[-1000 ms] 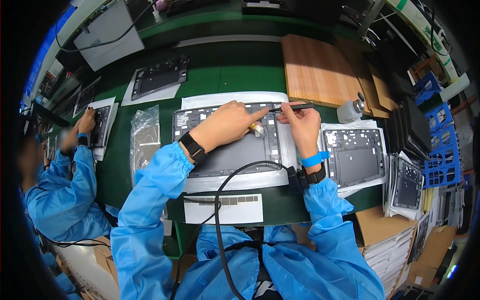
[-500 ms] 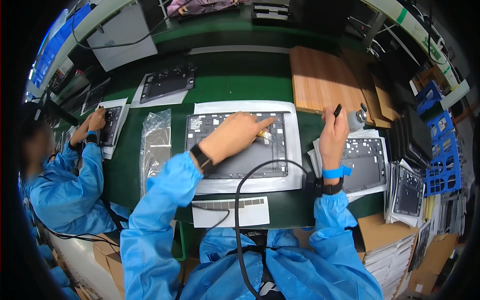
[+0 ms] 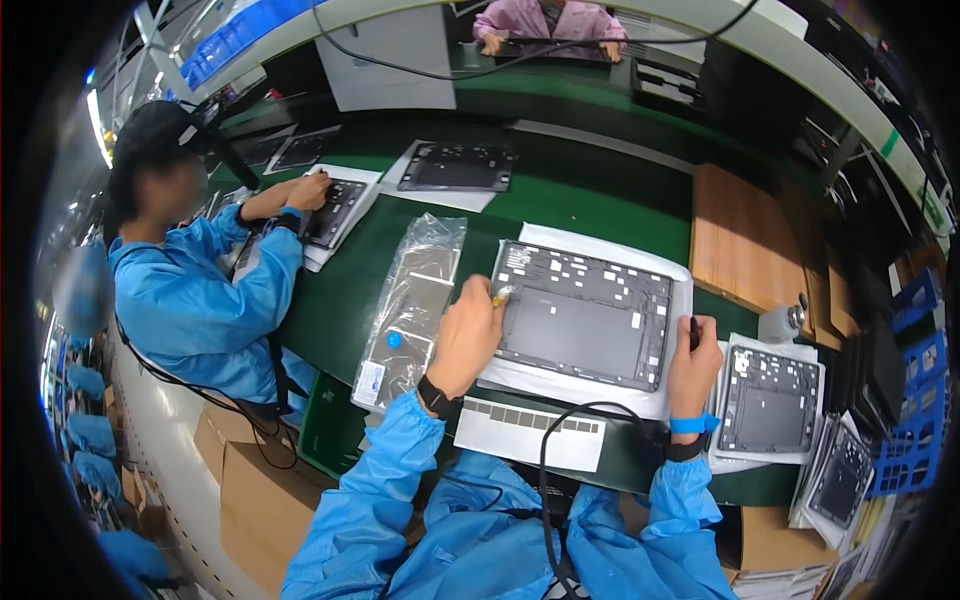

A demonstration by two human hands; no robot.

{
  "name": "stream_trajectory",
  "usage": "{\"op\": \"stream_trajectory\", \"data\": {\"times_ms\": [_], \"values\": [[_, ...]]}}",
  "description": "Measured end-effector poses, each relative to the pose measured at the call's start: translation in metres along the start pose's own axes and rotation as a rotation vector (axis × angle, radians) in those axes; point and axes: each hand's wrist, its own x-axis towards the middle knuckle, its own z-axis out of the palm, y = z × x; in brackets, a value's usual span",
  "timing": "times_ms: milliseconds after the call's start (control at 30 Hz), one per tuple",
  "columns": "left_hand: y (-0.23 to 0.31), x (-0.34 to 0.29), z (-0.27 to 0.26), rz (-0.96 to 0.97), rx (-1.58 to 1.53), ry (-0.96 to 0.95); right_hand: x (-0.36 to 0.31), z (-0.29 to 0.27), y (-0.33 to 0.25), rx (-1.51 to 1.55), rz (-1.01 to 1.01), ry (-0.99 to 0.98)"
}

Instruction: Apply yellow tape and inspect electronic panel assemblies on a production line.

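Note:
A dark grey tablet-shaped panel (image 3: 580, 335) dotted with small white pieces lies on a white padded sheet (image 3: 682, 300). At the panel's left edge, my left hand (image 3: 465, 340) is closed on a small yellow and clear piece (image 3: 503, 295), too small to name. By its right edge, my right hand (image 3: 694, 375) is closed around a black pen-shaped tool (image 3: 694, 333), whose lower part the fist hides. Below the panel sits a white strip (image 3: 530, 440) with a row of grey squares. Beside my left hand is a clear plastic bag (image 3: 412, 300).
Right of me are a second panel (image 3: 770, 410), a bottle (image 3: 778, 323), a wooden board (image 3: 745, 245) and blue crates (image 3: 915, 400). A black cable (image 3: 548, 500) hangs before me. A co-worker (image 3: 200, 260) handles another panel (image 3: 335, 212) at left; a person in pink (image 3: 548, 22) is across.
The view has swung left. My left hand has moved from the panel's upper right to its left edge. My right hand, still holding the black tool, has come down beside the panel.

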Motion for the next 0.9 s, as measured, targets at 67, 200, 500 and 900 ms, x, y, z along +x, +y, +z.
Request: {"op": "stream_trajectory", "data": {"times_ms": [67,200,500,900], "values": [[-0.003,-0.001,-0.002,-0.017,0.0,-0.032,0.003,-0.003,-0.001,0.053,0.055,-0.043],[0.005,0.0,-0.008,-0.018,-0.104,0.008,0.005,-0.002,-0.01,0.259,0.206,-0.095],[0.014,0.018,-0.027,-0.296,-1.137,-0.205,0.034,-0.013,-0.016,0.711,0.207,-0.051],[-0.022,0.251,0.048,-0.311,-1.117,-0.349,0.073,-0.024,-0.017,0.853,0.349,-0.115]]}}
